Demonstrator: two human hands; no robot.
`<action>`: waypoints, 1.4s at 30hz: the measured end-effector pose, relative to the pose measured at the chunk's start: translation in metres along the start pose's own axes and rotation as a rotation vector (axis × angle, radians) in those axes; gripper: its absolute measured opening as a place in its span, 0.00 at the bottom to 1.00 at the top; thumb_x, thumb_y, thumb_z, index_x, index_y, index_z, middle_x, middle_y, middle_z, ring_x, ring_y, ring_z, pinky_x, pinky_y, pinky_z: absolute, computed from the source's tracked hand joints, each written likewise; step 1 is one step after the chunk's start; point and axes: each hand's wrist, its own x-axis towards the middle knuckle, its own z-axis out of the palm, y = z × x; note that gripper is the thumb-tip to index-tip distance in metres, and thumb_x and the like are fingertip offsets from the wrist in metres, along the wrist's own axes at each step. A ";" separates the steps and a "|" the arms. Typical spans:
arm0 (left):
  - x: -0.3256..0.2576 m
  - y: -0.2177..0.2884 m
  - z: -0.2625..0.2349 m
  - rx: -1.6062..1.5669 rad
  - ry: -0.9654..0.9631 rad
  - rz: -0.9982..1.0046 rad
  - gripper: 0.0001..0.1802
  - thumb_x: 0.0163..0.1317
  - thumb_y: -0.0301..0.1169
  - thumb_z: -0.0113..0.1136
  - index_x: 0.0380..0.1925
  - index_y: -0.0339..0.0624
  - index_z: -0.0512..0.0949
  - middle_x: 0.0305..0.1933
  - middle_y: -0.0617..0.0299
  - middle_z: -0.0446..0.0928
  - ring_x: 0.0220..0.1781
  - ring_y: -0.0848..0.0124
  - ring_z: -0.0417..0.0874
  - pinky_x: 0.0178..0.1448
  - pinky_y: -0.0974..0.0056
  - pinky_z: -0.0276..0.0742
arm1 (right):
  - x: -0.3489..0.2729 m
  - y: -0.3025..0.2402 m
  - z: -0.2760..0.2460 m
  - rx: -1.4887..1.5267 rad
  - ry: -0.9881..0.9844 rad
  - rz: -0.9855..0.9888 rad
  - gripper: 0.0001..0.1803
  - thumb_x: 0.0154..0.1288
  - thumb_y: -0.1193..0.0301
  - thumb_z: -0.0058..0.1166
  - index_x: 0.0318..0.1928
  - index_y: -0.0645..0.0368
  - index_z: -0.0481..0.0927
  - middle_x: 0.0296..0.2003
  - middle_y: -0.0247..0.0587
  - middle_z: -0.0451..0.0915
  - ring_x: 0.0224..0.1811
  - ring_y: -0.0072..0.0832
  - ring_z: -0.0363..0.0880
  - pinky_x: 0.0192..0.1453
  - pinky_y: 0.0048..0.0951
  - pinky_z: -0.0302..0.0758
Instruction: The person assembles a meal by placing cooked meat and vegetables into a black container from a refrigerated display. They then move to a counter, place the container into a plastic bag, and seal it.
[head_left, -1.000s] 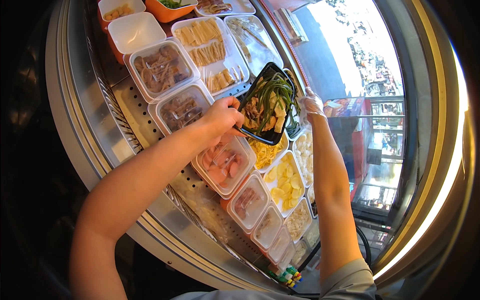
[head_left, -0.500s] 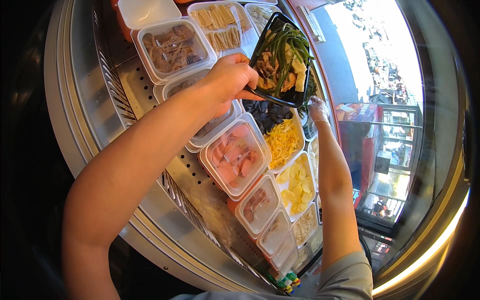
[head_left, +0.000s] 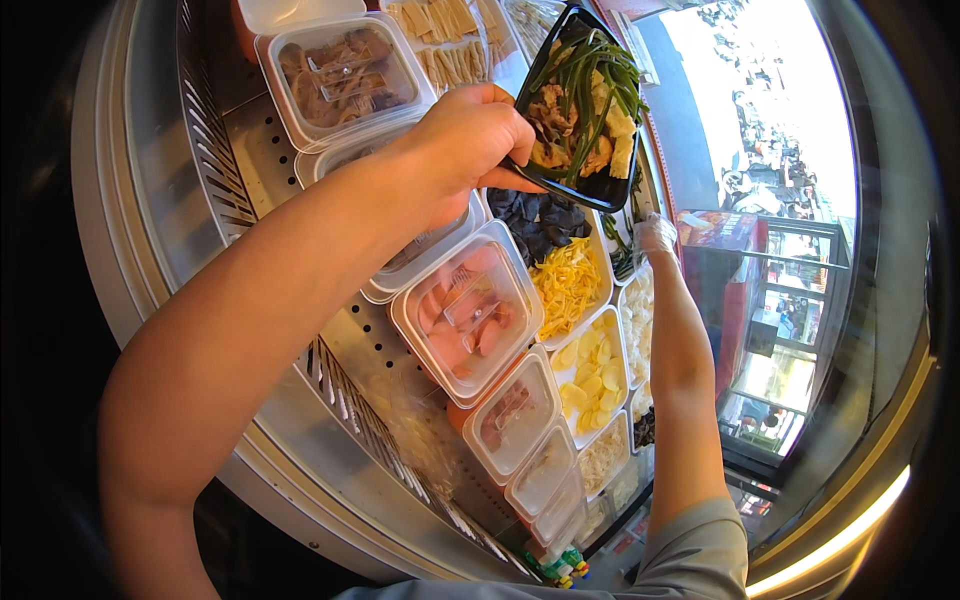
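The left hand (head_left: 475,140) pinched a black tray (head_left: 607,190) by its left edge. The tray, bearing green stalks (head_left: 605,75), was held above the food containers (head_left: 468,310). The gloved right hand (head_left: 656,236) reached beside dark greens (head_left: 622,248); its grip could not be determined.

Clear glove, grey short sleeve

The right hand (head_left: 655,235) wears a thin, see-through plastic glove (head_left: 660,232), crinkled and catching pale glints, its cuff ending about the wrist. From there the right forearm (head_left: 680,330) is bare. A plain grey short sleeve (head_left: 695,540) covers part of the upper arm, its hem lying above the elbow, the cloth creased in soft folds. The left hand (head_left: 480,140) is bare, as is the left forearm (head_left: 285,270), slim at the wrist and broader toward the elbow. More grey cloth (head_left: 440,591) shows at the torso.
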 end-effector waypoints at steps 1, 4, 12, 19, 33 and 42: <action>0.000 -0.001 0.004 -0.013 0.012 0.014 0.11 0.49 0.17 0.53 0.35 0.36 0.71 0.38 0.57 0.75 0.41 0.63 0.83 0.51 0.59 0.86 | -0.003 0.002 0.009 0.099 0.059 -0.032 0.21 0.51 0.70 0.55 0.48 0.54 0.83 0.44 0.50 0.85 0.48 0.45 0.83 0.53 0.40 0.78; -0.002 0.001 0.001 -0.016 0.034 0.006 0.11 0.49 0.16 0.52 0.34 0.37 0.71 0.38 0.57 0.75 0.41 0.63 0.83 0.52 0.58 0.85 | -0.022 -0.024 0.009 0.258 0.070 -0.083 0.22 0.52 0.74 0.55 0.51 0.52 0.82 0.44 0.49 0.84 0.50 0.44 0.82 0.57 0.41 0.77; -0.004 0.006 0.002 -0.041 0.004 0.016 0.10 0.49 0.17 0.53 0.33 0.37 0.71 0.38 0.56 0.76 0.41 0.63 0.82 0.52 0.58 0.86 | -0.061 -0.024 -0.033 0.346 0.163 -0.337 0.14 0.54 0.75 0.56 0.41 0.53 0.87 0.41 0.50 0.85 0.46 0.46 0.83 0.56 0.38 0.77; -0.001 0.004 -0.005 -0.046 0.075 0.009 0.12 0.49 0.16 0.52 0.36 0.36 0.72 0.40 0.54 0.77 0.42 0.61 0.84 0.52 0.58 0.86 | -0.058 -0.079 -0.037 0.421 -0.105 -0.148 0.16 0.49 0.73 0.62 0.42 0.56 0.87 0.41 0.52 0.84 0.45 0.46 0.83 0.55 0.39 0.77; 0.000 0.005 -0.006 -0.049 0.070 0.011 0.12 0.50 0.16 0.52 0.37 0.35 0.71 0.40 0.53 0.77 0.43 0.62 0.83 0.52 0.58 0.86 | -0.034 -0.054 -0.023 0.484 -0.080 -0.122 0.08 0.52 0.69 0.65 0.34 0.57 0.87 0.34 0.46 0.86 0.36 0.33 0.85 0.45 0.33 0.80; 0.003 0.001 -0.003 -0.060 0.035 -0.001 0.13 0.50 0.16 0.53 0.37 0.34 0.71 0.40 0.53 0.78 0.41 0.62 0.84 0.50 0.58 0.87 | -0.020 -0.022 -0.021 0.643 -0.238 -0.427 0.08 0.55 0.73 0.63 0.37 0.56 0.88 0.38 0.42 0.86 0.38 0.30 0.83 0.44 0.34 0.81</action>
